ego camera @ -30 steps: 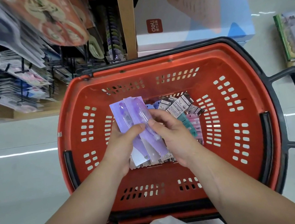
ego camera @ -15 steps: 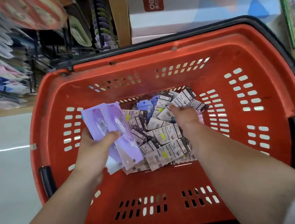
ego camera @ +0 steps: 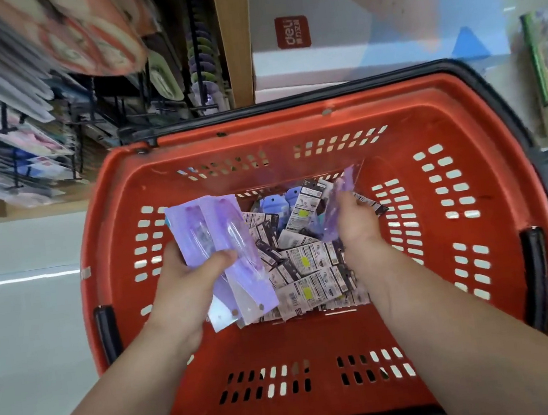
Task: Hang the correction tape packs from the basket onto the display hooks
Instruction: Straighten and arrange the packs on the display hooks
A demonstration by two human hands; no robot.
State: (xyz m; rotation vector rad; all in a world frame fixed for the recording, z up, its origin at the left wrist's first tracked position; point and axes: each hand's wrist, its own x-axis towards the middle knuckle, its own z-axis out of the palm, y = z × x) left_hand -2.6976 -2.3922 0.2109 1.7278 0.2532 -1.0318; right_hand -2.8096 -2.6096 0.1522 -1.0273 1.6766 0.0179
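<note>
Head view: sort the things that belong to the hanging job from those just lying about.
Job: left hand holding purple packs; right hand holding a blurred purple pack; loose packs in the red basket; display hooks.
Lying about: white deli box; wooden post; green-edged stack.

Bright, even light; wide-angle bending, shelves (ego camera: 28, 99) blurred, perhaps by motion.

The right hand (ego camera: 354, 225), down in the pile (ego camera: 308, 272) a moment ago, has lifted out a purple pack (ego camera: 336, 206) (blurred).
</note>
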